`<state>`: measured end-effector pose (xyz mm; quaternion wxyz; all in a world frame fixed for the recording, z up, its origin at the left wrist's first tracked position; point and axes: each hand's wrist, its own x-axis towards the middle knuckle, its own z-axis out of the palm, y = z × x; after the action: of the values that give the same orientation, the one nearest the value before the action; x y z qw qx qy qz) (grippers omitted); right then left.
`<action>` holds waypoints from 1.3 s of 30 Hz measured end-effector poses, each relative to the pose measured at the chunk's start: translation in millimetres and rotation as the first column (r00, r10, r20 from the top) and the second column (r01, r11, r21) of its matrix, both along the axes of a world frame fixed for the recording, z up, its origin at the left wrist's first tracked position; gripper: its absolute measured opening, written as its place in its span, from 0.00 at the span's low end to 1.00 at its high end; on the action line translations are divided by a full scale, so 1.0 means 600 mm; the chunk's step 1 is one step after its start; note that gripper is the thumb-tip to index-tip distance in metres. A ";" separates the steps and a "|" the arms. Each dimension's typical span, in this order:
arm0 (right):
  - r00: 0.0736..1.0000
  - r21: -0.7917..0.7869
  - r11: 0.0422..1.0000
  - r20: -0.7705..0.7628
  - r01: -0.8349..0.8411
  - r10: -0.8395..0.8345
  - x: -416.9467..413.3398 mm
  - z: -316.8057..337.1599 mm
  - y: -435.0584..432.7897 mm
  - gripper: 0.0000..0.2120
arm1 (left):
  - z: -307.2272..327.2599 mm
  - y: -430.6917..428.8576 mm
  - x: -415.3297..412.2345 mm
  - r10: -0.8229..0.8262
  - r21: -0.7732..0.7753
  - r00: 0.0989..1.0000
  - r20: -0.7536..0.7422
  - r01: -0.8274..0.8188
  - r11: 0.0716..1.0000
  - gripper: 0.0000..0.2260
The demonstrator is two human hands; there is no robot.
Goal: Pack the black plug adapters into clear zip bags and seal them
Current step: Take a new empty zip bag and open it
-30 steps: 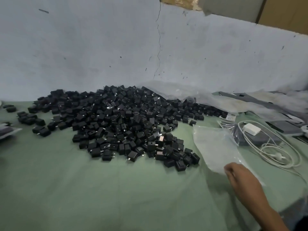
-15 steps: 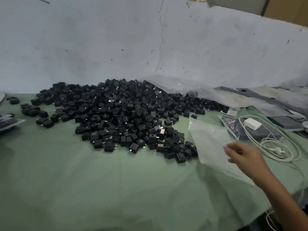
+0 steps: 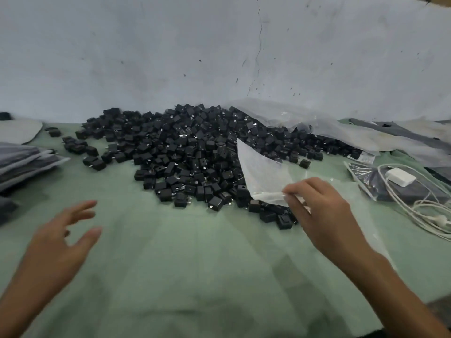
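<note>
A large heap of black plug adapters (image 3: 195, 152) covers the middle of the green table cloth (image 3: 195, 264), against the wall. My right hand (image 3: 319, 211) pinches the lower edge of a clear zip bag (image 3: 261, 174) and holds it lifted, its corner pointing up in front of the heap's right side. More clear bags (image 3: 366, 215) lie flat on the cloth under and to the right of that hand. My left hand (image 3: 61, 242) hovers above the cloth at the lower left, fingers spread and holding nothing.
A white charger with a coiled cable (image 3: 400, 178) lies on dark bagged items at the right. Crumpled plastic sheeting (image 3: 305, 120) lies behind the heap. Stacked grey packets (image 3: 22, 162) sit at the left edge. A few stray adapters (image 3: 75, 145) lie left of the heap.
My right hand has lifted one clear bag off the flat stack and raised it toward the heap. My left hand has come into view at the lower left. The camera has tilted down.
</note>
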<state>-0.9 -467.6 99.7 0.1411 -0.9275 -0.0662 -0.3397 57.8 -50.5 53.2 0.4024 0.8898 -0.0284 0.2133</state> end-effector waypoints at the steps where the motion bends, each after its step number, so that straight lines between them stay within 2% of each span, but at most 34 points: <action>1: 0.999 -0.021 0.999 -0.002 -0.046 0.046 0.008 -0.006 0.031 0.05 | 0.014 -0.034 -0.020 -0.058 0.013 0.998 0.037 0.058 0.998 0.18; 3: 0.989 -0.051 0.987 -0.008 -0.151 0.151 0.022 -0.024 0.095 0.04 | 0.037 -0.105 -0.064 -0.230 0.149 0.960 0.161 0.206 0.967 0.13; 4: 0.979 -0.061 0.977 -0.004 -0.204 0.204 0.026 -0.036 0.126 0.03 | 0.040 -0.134 -0.082 -0.335 0.232 0.922 0.194 0.288 0.929 0.15; 6: 0.954 -0.057 0.953 0.006 -0.298 0.298 0.029 -0.064 0.182 0.03 | 0.039 -0.171 -0.103 -0.457 0.357 0.883 0.108 0.394 0.847 0.23; 7: 0.941 -0.045 0.940 0.002 -0.339 0.339 0.027 -0.079 0.205 0.04 | 0.031 -0.175 -0.104 -0.448 0.396 0.891 0.076 0.385 0.834 0.23; 9: 0.918 0.014 0.918 -0.010 -0.396 0.396 0.017 -0.111 0.240 0.05 | 0.012 -0.165 -0.103 -0.343 0.380 0.938 0.047 0.301 0.875 0.20; 11: 0.902 0.131 0.893 0.021 -0.431 0.432 0.001 -0.141 0.264 0.07 | -0.010 -0.146 -0.103 -0.265 0.341 0.960 -0.093 0.281 0.897 0.19; 13: 0.886 0.215 0.862 0.048 -0.460 0.461 -0.013 -0.166 0.279 0.07 | -0.035 -0.129 -0.103 -0.233 0.345 0.952 -0.201 0.291 0.893 0.12; 14: 0.875 0.205 0.854 0.025 -0.478 0.483 -0.017 -0.175 0.283 0.06 | -0.042 -0.125 -0.103 -0.221 0.314 0.949 -0.223 0.285 0.906 0.07; 16: 0.848 0.149 0.866 -0.180 -0.478 0.499 -0.015 -0.187 0.289 0.07 | -0.056 -0.121 -0.108 -0.193 0.259 0.956 -0.220 0.248 0.934 0.08; 18: 0.796 0.088 0.897 -0.429 -0.433 0.426 -0.009 -0.190 0.292 0.16 | -0.065 -0.121 -0.116 -0.158 0.214 0.972 -0.175 0.194 0.957 0.08; 19: 0.787 0.063 0.908 -0.476 -0.414 0.392 -0.008 -0.186 0.292 0.20 | -0.066 -0.121 -0.121 -0.140 0.200 0.979 -0.147 0.168 0.965 0.06; 22: 0.820 0.060 0.908 -0.409 -0.414 0.401 -0.008 -0.161 0.296 0.22 | -0.065 -0.118 -0.129 -0.127 0.164 0.982 -0.137 0.149 0.975 0.04; 27: 0.883 -0.213 0.878 -0.304 -0.428 0.357 -0.010 -0.129 0.297 0.19 | -0.061 -0.105 -0.121 -0.114 0.170 0.987 -0.110 0.131 0.977 0.05; 30: 0.852 -0.210 0.857 -0.360 -0.470 0.380 -0.009 -0.123 0.305 0.17 | -0.065 -0.105 -0.123 -0.075 0.255 0.991 -0.108 0.100 0.962 0.05; 33: 0.847 -0.258 0.824 -0.334 -0.504 0.413 -0.001 -0.126 0.315 0.13 | -0.071 -0.107 -0.126 -0.115 0.273 0.983 -0.144 0.151 0.950 0.08; 36: 0.847 -0.340 0.791 -0.360 -0.509 0.390 0.009 -0.123 0.314 0.22 | -0.065 -0.095 -0.126 -0.124 0.233 0.982 -0.145 0.155 0.960 0.08; 39: 0.858 -0.452 0.730 -0.307 -0.513 0.412 0.015 -0.123 0.318 0.11 | -0.061 -0.083 -0.121 -0.096 0.251 0.988 -0.125 0.125 0.960 0.08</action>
<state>8.2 -276.7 26.0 -0.0282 -0.9116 -0.3712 -0.1746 -14.7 -100.3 16.4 0.2952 0.9422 -0.0831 0.1351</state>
